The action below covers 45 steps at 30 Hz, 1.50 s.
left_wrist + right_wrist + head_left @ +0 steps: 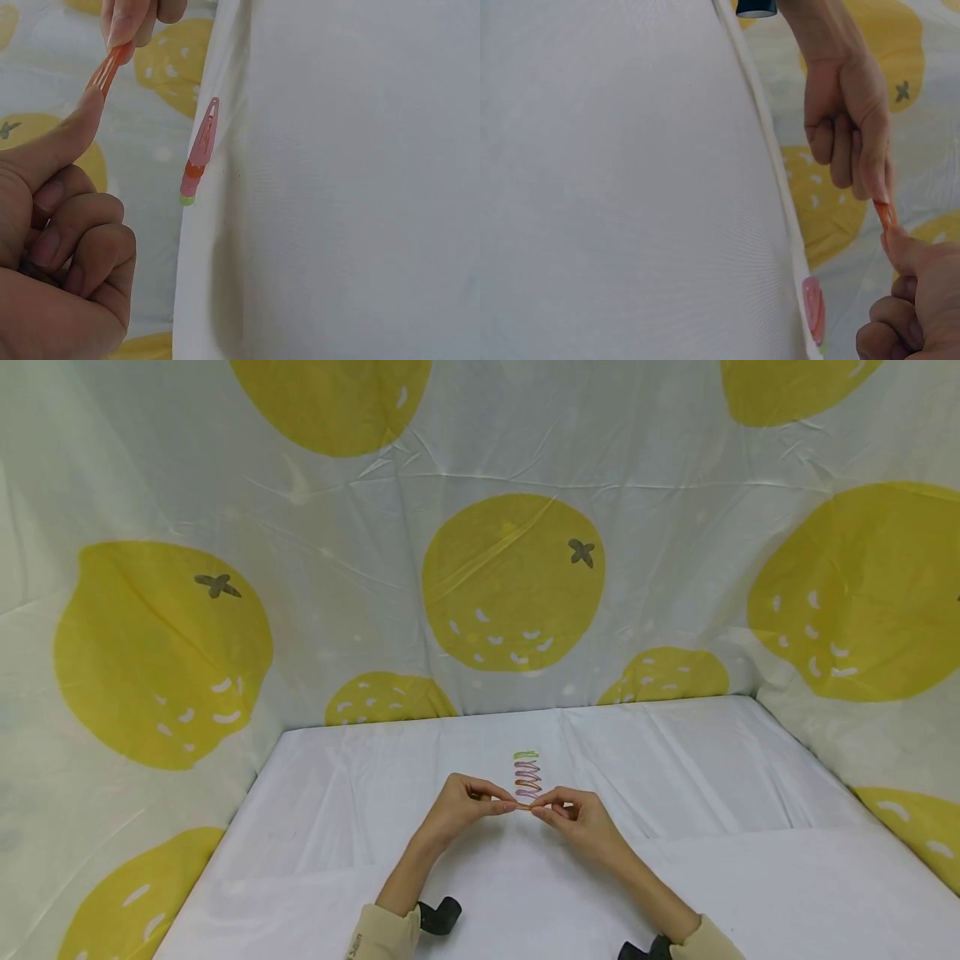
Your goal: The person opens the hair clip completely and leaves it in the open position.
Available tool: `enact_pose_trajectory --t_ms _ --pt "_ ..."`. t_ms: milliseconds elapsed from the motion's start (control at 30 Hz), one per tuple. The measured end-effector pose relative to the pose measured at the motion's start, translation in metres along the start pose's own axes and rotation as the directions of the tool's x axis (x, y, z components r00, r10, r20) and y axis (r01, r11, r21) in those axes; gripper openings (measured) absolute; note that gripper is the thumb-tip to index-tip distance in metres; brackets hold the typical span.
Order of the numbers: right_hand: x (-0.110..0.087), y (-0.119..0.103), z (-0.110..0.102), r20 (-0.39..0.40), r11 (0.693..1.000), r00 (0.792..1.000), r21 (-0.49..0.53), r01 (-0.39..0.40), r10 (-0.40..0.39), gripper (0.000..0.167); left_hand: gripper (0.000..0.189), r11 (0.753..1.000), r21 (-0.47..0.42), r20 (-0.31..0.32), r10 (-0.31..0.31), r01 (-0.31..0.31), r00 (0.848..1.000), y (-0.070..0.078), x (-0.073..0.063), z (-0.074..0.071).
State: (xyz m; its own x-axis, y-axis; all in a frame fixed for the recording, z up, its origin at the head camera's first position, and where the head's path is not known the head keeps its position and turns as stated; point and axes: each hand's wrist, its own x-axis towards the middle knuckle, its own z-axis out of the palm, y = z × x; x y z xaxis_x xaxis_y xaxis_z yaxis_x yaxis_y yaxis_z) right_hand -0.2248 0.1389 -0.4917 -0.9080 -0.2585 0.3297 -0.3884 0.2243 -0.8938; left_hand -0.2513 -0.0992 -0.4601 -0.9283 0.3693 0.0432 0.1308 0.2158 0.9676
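Note:
An orange snap hair clip (106, 73) is stretched lengthwise between both hands, above the near part of the white-covered table. My left hand (461, 806) pinches one end between thumb and finger. The right hand (585, 822) pinches the other end; its remaining fingers are curled in the right wrist view. Just beyond the hands, several snap clips lie in a column. A green clip (526, 755) is farthest, and a pink clip (204, 142) is nearest. Between them an orange clip (194, 169) shows, with more pink. My fingers cover the ends of the held clip.
White cloth (345, 877) covers the table. Behind it and at both sides hangs a white curtain (667, 560) printed with yellow fruit. Black wrist mounts (441, 916) sit at the beige sleeves (384, 933).

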Motion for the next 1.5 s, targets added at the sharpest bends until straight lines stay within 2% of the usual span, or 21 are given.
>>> enact_pose_trajectory --t_ms 200,367,633,833,1000,1200,1333,1500 --pt "-0.001 -0.001 0.000 -0.013 1.000 1.000 -0.021 -0.005 0.005 0.010 0.018 1.000 0.016 -0.009 0.009 -0.009 1.000 -0.001 0.000 0.001" --pt "-0.001 -0.002 0.000 -0.030 0.998 0.999 -0.039 -0.040 0.039 0.012 0.019 1.000 0.025 -0.023 0.006 -0.005 1.000 0.000 0.001 0.002" --pt "0.000 -0.005 0.000 -0.041 0.983 0.983 0.033 -0.179 0.180 0.013 0.018 0.999 0.040 -0.035 0.008 -0.006 0.999 0.001 0.001 0.006" --pt "0.001 -0.005 0.000 -0.043 0.977 0.976 0.021 -0.214 0.214 0.018 0.018 0.993 0.094 -0.055 0.077 -0.072 0.995 -0.001 0.004 0.010" --pt "0.001 -0.006 0.000 -0.027 0.971 0.971 0.006 -0.237 0.237 0.021 0.018 0.987 0.098 -0.036 0.135 -0.131 0.990 0.001 0.004 0.011" --pt "0.000 -0.009 0.000 -0.019 0.957 0.957 0.036 -0.289 0.290 0.024 0.018 0.978 0.142 -0.037 0.156 -0.150 0.987 0.001 0.004 0.013" --pt "0.000 -0.009 0.000 -0.012 0.949 0.951 0.061 -0.309 0.310 0.026 0.016 0.979 0.150 -0.051 0.149 -0.140 0.987 0.001 0.003 0.013" --pt "0.001 -0.005 -0.001 -0.017 0.962 0.964 0.054 -0.266 0.267 0.022 0.012 0.988 0.132 -0.055 0.092 -0.084 0.994 0.002 0.003 0.010"
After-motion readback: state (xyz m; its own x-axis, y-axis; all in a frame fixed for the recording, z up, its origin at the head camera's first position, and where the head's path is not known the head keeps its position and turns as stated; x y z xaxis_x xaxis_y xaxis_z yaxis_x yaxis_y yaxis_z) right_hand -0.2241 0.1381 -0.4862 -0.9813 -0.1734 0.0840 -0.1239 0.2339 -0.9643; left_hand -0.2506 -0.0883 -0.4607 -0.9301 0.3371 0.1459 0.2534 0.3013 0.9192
